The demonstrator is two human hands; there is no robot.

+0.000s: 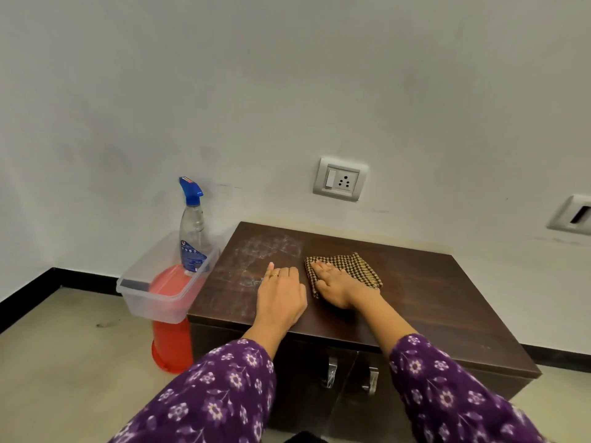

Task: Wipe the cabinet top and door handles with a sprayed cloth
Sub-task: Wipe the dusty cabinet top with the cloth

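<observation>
A low dark brown cabinet [415,298] stands against the wall. Its top shows a whitish dusty patch [265,251] at the back left. My right hand [335,286] presses flat on a brown-and-tan checked cloth [355,266] near the middle of the top. My left hand [281,295] lies palm down on the bare wood just left of the cloth, fingers together, holding nothing. Two metal door handles [332,372] [371,380] show on the front below the top's edge. A spray bottle [192,231] with a blue trigger head stands to the left of the cabinet.
The spray bottle stands in a clear plastic tub [153,298] that rests on an upturned red bucket [171,340] touching the cabinet's left side. A wall socket [340,180] is above the cabinet, another plate [572,215] at far right. Beige floor lies to the left.
</observation>
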